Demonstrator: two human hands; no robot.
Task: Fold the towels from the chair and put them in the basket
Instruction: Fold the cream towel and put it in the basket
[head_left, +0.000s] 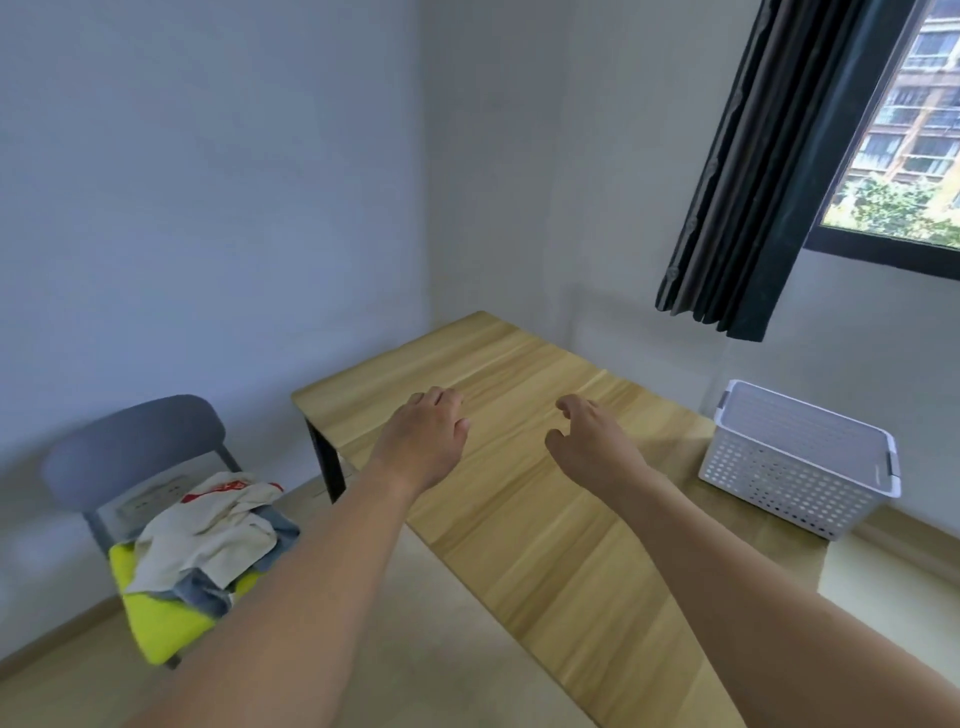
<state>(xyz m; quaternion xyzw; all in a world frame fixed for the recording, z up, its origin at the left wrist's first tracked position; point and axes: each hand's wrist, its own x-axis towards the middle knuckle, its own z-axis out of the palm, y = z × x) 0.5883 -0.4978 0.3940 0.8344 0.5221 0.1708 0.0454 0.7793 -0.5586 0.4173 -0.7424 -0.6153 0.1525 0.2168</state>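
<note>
Both hands reached forward over the wooden bench (545, 519), palms down, and neither held anything. On the left hand (423, 441) the fingers hung loosely curled over the bench's near-left part; on the right hand (587, 441) the fingers were relaxed and slightly bent, the thumb apart from them. A gap of bare wood lay between the two. Whether they touched the bench top or hovered above it could not be told.

Crumpled towels (208, 540) lay in a heap on the seat of a grey chair (135, 441), down and to the left of the left hand, well apart from it and beside the left forearm. Uppermost was a cream one with red marks, a blue-grey one lay under it, and a bright yellow-green one was at the bottom, spread over the seat's front edge.

To the right of the right hand, a white perforated plastic basket (789, 478) stood on the bench's far right end, near the wall, with no towel seen in it. Above the basket hung a dark curtain (769, 171) beside a window (914, 135).
</note>
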